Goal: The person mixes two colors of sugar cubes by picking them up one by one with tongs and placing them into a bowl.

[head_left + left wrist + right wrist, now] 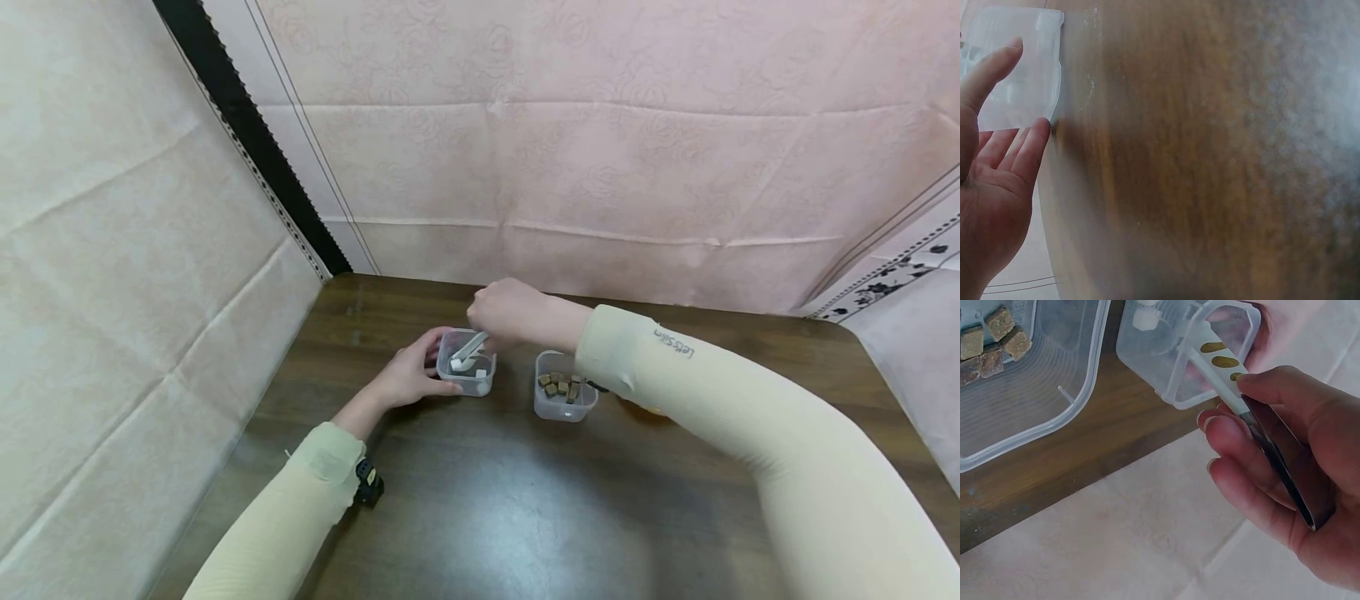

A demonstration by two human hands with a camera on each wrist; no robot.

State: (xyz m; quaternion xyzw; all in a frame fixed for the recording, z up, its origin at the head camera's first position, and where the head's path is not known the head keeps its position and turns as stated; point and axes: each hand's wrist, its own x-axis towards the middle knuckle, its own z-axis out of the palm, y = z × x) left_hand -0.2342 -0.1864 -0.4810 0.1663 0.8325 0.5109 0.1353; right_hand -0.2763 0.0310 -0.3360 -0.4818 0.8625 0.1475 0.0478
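Observation:
My left hand holds a small clear plastic tub from its left side, thumb on the near wall and fingers round the back. In the left wrist view the thumb lies across the tub's wall. A few white cubes lie in this tub. From above, my right hand grips a pair of tongs with white arms and a dark shiny metal end in the palm. The tongs' arms reach down into the tub, their tips among the white cubes.
A second clear tub with several brown cubes stands to the right, partly under my right forearm. Something orange shows beneath that arm, mostly hidden. Behind the dark wooden table hangs a pale cloth.

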